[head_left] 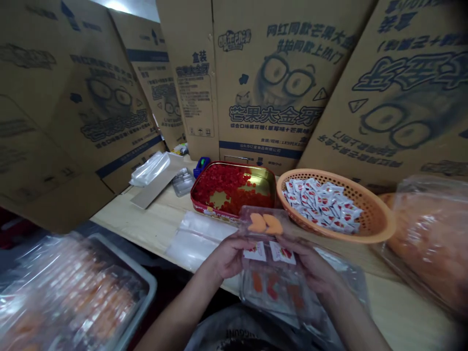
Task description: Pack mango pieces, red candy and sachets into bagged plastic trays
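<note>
Near the table's front edge, a clear plastic tray [270, 303] is held between both hands. My left hand [231, 254] grips its left side, thumb over a white sachet [256, 251]. On the opposite side my right hand [309, 263] has closed around the edge, fingers by a second white sachet [282, 252]. Orange curved pieces [266, 224] occupy the tray's far part, and red-orange pieces [272, 286] show through the plastic nearer to me. Clear plastic bags [199, 239] lie flat beyond my left hand.
A red-rimmed tin [236, 218] of red and orange bits stands behind. Right of it is an orange basket [380, 222] with many sachets. A large bag of orange items [431, 239] sits far right, a grey crate [146, 275] of packed trays lower left. Cardboard boxes [252, 87] wall the back.
</note>
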The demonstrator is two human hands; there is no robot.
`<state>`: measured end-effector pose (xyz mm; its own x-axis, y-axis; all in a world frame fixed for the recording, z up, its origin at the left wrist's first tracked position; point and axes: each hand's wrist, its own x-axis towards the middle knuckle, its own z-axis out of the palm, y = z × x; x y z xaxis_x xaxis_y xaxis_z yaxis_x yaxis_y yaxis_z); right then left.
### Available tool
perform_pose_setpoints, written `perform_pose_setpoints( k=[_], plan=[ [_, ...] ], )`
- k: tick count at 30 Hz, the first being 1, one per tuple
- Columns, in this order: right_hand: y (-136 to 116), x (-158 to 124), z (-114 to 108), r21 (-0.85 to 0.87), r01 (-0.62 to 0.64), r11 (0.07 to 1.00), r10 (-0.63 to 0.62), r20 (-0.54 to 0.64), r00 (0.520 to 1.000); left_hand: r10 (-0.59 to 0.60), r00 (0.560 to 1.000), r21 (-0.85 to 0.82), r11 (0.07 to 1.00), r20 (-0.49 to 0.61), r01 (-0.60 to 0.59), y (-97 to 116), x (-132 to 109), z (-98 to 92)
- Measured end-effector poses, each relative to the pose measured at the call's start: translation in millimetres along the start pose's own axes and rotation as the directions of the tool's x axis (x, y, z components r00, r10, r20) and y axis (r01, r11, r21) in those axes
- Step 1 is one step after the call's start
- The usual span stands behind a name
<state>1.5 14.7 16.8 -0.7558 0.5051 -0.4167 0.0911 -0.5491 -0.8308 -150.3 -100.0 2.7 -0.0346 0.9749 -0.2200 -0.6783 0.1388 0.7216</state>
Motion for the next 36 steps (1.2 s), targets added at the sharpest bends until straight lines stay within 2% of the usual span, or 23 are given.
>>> perform_pose_setpoints(
  k=[2, 3, 4, 5, 6, 7, 9, 11, 13, 17, 23, 30, 33, 36],
  plan=[
    [3, -3, -7, 0.145, -0.004, 0.989, 0.016, -0.077, 0.997, 0.078, 0.994, 0.277, 0.959, -0.079, -0.053, 6, 2, -5.0],
    [2, -5, -12, 0.205, 0.009, 0.979, 0.015, -0.113, 0.993, 0.181, 0.977, 0.509, 0.855, -0.110, -0.100, 10, 3, -12.7],
    [0, -6, -17, 0.257, 0.030, 0.966, 0.008, -0.146, 0.989, 0.306, 0.947, 0.739, 0.660, -0.102, -0.134, 14, 4, -23.9],
    [-2, -8, -23, 0.301, 0.051, 0.952, 0.001, -0.171, 0.985, 0.429, 0.902, 0.929, 0.348, -0.034, -0.130, 18, 5, -37.9],
    [-6, -10, -28, 0.335, 0.068, 0.940, -0.004, -0.188, 0.982, 0.498, 0.864, 0.997, -0.041, 0.077, -0.066, 21, 6, -53.7],
    [-9, -13, -33, 0.359, 0.081, 0.930, -0.009, -0.199, 0.980, 0.506, 0.856, 0.987, -0.155, 0.107, -0.032, 22, 8, -70.0],
    [-15, -19, -40, 0.391, 0.101, 0.915, -0.015, -0.216, 0.976, 0.484, 0.862, 0.961, -0.276, 0.147, -0.009, 20, 11, -99.4],
    [-18, -25, -44, 0.406, 0.119, 0.906, -0.022, -0.235, 0.972, 0.460, 0.870, 0.938, -0.346, 0.178, -0.009, 13, 13, -119.9],
    [-18, -29, -47, 0.410, 0.134, 0.902, -0.027, -0.255, 0.967, 0.452, 0.866, 0.911, -0.413, 0.213, -0.008, 4, 13, -131.0],
    [-14, -34, -50, 0.429, 0.114, 0.896, 0.002, -0.259, 0.966, 0.446, 0.849, 0.868, -0.496, 0.285, -0.032, -9, 10, -139.0],
    [-5, -37, -57, 0.430, 0.115, 0.895, 0.004, -0.266, 0.964, 0.437, 0.834, 0.840, -0.540, 0.338, -0.058, -13, 11, -146.7],
    [-2, -43, -59, 0.468, 0.111, 0.877, 0.028, -0.280, 0.960, 0.476, 0.821, 0.868, -0.494, 0.315, -0.047, -10, 4, -138.7],
    [-2, -46, -61, 0.475, 0.143, 0.868, 0.010, -0.306, 0.952, 0.522, 0.804, 0.902, -0.429, 0.284, -0.040, -5, 1, -129.5],
    [-2, -49, -65, 0.476, 0.174, 0.862, -0.008, -0.331, 0.944, 0.561, 0.790, 0.941, -0.334, 0.246, -0.056, 9, -2, -117.9]
  ],
)
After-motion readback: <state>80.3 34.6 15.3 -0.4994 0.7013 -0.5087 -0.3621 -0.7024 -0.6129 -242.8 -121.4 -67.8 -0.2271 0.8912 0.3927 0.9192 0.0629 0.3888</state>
